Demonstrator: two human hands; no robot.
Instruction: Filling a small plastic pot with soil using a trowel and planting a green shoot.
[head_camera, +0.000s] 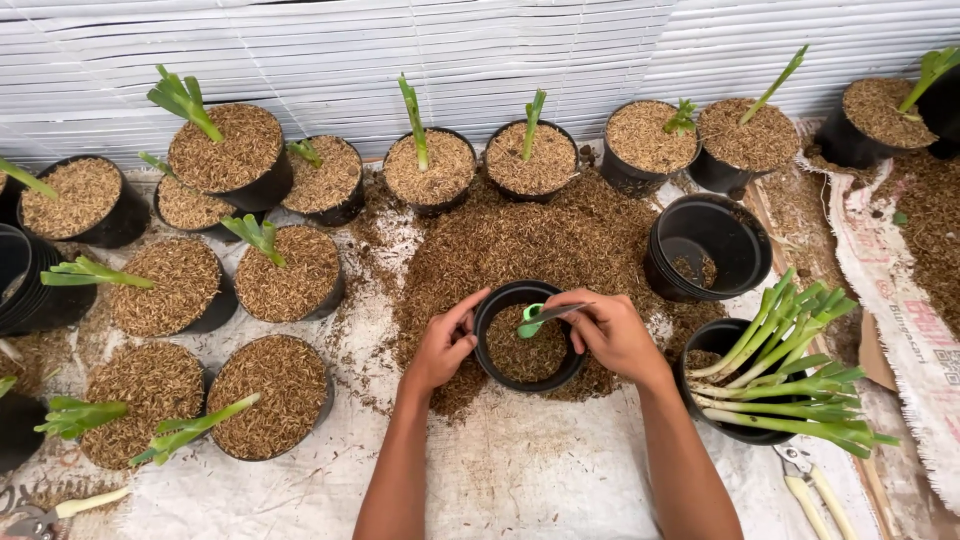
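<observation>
A black plastic pot (495, 305), partly filled with brown husk, sits in front of me on a pile of loose husk (520, 240). My left hand (445, 345) grips the pot's left rim. My right hand (610, 335) rests on the right rim and holds a thin stick-like tool whose green tip (532, 320) hangs over the husk inside the pot.
Several husk-filled black pots with green cuttings stand to the left and along the back by the white slatted wall (480, 50). An empty stack of pots (705, 245) and a pot of green cuttings (790, 370) are on the right. Pruning shears (815, 485) lie at lower right.
</observation>
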